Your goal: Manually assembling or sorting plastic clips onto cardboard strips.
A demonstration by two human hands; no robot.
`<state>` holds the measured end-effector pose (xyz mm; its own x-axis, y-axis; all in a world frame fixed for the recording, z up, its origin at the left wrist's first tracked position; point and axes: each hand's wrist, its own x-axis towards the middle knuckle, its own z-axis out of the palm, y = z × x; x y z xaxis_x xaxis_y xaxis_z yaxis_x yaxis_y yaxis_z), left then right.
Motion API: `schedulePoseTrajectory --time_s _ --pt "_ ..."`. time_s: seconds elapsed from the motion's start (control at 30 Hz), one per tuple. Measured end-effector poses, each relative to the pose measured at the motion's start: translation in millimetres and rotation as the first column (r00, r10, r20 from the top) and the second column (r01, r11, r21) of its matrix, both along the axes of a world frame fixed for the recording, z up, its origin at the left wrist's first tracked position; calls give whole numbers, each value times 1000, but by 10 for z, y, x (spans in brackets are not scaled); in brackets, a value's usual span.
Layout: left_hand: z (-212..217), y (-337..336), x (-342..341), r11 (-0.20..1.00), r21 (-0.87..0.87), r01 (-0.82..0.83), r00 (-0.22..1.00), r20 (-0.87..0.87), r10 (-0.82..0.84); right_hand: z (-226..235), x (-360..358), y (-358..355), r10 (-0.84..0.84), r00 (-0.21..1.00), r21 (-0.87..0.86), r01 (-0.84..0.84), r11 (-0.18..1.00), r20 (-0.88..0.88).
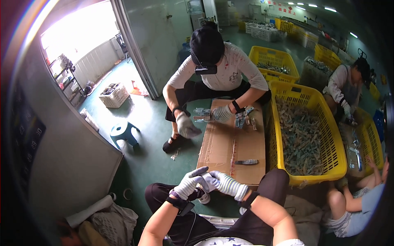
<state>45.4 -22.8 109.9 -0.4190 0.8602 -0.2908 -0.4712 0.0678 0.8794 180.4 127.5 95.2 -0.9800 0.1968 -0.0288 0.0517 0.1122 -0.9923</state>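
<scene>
The floor is painted green and worn pale near the open doorway, where daylight floods in. A flattened sheet of brown cardboard lies on it and serves as the counter between two seated people. To its right stands a big yellow plastic crate heaped with small grey-green metal parts; more yellow crates line the hall behind. A teal stool stands near the wall, a white basket sits by the door, and a roll of white material lies at the lower left.

Close by, the person wearing the camera sits with knees up in black trousers. Both hands wear white knitted gloves. The left hand and the right hand meet in front of the knees, fingers closed together around a small pale piece; what it is I cannot tell, as the gloves hide most of it. Just beyond the hands, a single flat metal part lies on the cardboard, apart from both.

Across the cardboard a co-worker in a white shirt bends over, gloved hands on another part, with a small pile of parts beside.
</scene>
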Motion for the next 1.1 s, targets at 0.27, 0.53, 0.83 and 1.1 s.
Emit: schedulePoseTrajectory --time_s 0.27,0.53,0.83,1.1 --pt "169 292 -180 1000 -11 14 999 44 -13 -126 -35 -38 68 994 -642 -109 759 -88" --pt "143 906 -331 983 -106 150 976 -140 -164 -180 46 137 -93 991 -683 3 731 -96" --pt "192 1675 -445 961 -267 67 986 -131 -105 -37 -25 482 -337 936 -746 156 648 -97" --pt "69 2522 -1566 935 -222 -278 948 -220 230 429 325 251 -408 856 -160 376 913 -317"
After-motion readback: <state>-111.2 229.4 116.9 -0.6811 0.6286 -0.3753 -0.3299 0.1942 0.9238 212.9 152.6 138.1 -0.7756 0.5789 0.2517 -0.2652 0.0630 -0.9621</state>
